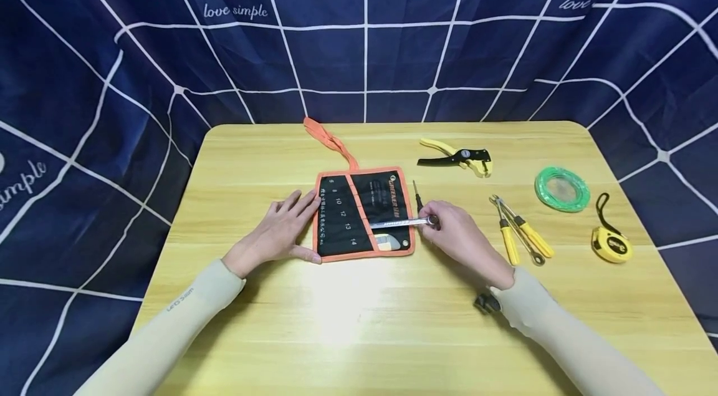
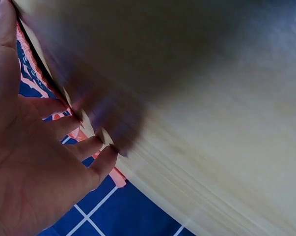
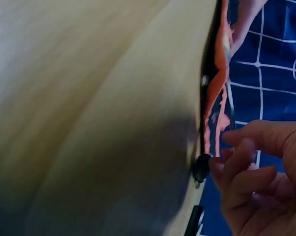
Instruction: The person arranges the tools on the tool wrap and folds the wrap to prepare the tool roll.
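Note:
A black tool pouch (image 1: 331, 221) with orange edging and a row of size numbers lies on the table. My left hand (image 1: 280, 227) rests at its left edge, fingers spread; the left wrist view shows the fingertips along that orange edge. With my right hand (image 1: 455, 232) I pinch the ring end of a silver wrench (image 1: 398, 222), whose shaft lies across the pouch's right part, its far end hidden at the slanted orange band. Below the wrench, a grey-and-yellow tool (image 1: 387, 242) shows in the pouch. A slim black-handled screwdriver (image 1: 417, 196) lies beside my right fingers.
Yellow-and-black wire strippers (image 1: 462, 157) lie at the back. Right of my right hand are two yellow-handled screwdrivers (image 1: 534, 237) with another wrench (image 1: 537, 257) between them. Farther right are a green wire coil (image 1: 540, 189) and a yellow tape measure (image 1: 611, 246). An orange strap (image 1: 331, 139) trails behind the pouch.

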`<state>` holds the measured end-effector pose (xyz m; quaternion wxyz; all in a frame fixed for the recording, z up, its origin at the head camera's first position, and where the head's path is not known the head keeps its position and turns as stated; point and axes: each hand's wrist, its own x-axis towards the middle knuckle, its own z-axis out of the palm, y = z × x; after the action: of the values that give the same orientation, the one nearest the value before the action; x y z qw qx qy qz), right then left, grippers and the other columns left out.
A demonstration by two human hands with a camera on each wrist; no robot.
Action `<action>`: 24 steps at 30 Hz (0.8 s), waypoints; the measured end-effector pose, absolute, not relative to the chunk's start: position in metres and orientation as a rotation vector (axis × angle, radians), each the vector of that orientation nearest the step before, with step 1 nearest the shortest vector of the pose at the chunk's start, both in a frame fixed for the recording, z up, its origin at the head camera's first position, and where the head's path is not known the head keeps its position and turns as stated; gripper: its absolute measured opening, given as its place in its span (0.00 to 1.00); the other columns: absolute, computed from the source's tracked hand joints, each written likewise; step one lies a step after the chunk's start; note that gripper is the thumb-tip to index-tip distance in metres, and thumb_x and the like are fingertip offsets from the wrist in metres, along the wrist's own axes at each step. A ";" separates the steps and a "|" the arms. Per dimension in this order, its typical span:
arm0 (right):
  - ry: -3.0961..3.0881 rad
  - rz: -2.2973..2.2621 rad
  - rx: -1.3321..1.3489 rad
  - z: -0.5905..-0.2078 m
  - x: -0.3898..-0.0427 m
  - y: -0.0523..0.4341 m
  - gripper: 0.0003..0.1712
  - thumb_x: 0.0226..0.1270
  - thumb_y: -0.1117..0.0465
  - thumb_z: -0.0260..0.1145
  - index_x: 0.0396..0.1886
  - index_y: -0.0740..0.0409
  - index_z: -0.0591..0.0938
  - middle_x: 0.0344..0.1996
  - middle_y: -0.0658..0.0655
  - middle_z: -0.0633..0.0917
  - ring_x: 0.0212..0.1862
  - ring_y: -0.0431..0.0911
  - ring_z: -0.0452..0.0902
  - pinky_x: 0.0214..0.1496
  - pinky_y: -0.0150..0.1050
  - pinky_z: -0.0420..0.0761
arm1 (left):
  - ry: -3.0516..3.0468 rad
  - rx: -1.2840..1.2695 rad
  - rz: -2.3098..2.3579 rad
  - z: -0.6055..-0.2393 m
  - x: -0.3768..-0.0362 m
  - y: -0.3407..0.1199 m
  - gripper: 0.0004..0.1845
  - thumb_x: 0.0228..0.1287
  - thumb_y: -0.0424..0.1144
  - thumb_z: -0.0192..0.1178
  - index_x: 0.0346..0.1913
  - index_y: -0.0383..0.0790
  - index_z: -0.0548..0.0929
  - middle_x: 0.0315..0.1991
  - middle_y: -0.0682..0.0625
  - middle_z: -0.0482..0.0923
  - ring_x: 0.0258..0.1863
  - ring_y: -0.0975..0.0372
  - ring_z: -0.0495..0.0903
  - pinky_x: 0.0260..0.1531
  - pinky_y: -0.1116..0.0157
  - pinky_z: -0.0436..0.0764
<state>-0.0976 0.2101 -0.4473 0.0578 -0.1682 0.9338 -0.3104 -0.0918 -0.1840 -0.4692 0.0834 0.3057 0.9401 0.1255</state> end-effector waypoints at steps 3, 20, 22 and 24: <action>2.865 -0.949 -0.553 -0.449 -0.098 0.213 0.07 0.67 0.73 0.73 0.40 0.58 0.87 0.31 0.52 0.81 0.32 0.45 0.73 0.36 0.42 0.75 | 2.806 0.908 0.376 -0.469 -0.092 -0.184 0.71 0.54 0.73 0.77 0.87 0.30 0.56 0.87 0.35 0.50 0.83 0.33 0.51 0.69 0.31 0.63; 2.893 -0.919 -0.649 -0.455 -0.100 0.203 0.12 0.65 0.72 0.77 0.48 0.63 0.92 0.36 0.54 0.83 0.34 0.43 0.78 0.37 0.40 0.82 | 2.811 0.920 0.339 -0.468 -0.092 -0.182 0.72 0.53 0.74 0.76 0.87 0.31 0.56 0.87 0.35 0.52 0.83 0.33 0.52 0.69 0.31 0.64; 2.887 -0.923 -0.640 -0.455 -0.100 0.201 0.13 0.64 0.73 0.78 0.49 0.65 0.92 0.37 0.55 0.83 0.35 0.43 0.79 0.38 0.40 0.83 | 2.806 0.911 0.346 -0.467 -0.092 -0.182 0.72 0.53 0.74 0.76 0.87 0.31 0.56 0.87 0.35 0.51 0.83 0.33 0.51 0.69 0.31 0.63; 2.877 -0.925 -0.637 -0.456 -0.101 0.198 0.15 0.63 0.74 0.77 0.50 0.67 0.91 0.38 0.56 0.81 0.35 0.44 0.79 0.39 0.39 0.84 | 2.803 0.900 0.354 -0.467 -0.092 -0.182 0.72 0.53 0.74 0.77 0.87 0.31 0.56 0.87 0.35 0.51 0.84 0.33 0.51 0.69 0.30 0.63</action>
<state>-0.1005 0.1982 -0.4560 0.0269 -0.2061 0.9312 -0.2994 -0.0917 -0.1820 -0.4668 0.0883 0.3025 0.9416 0.1189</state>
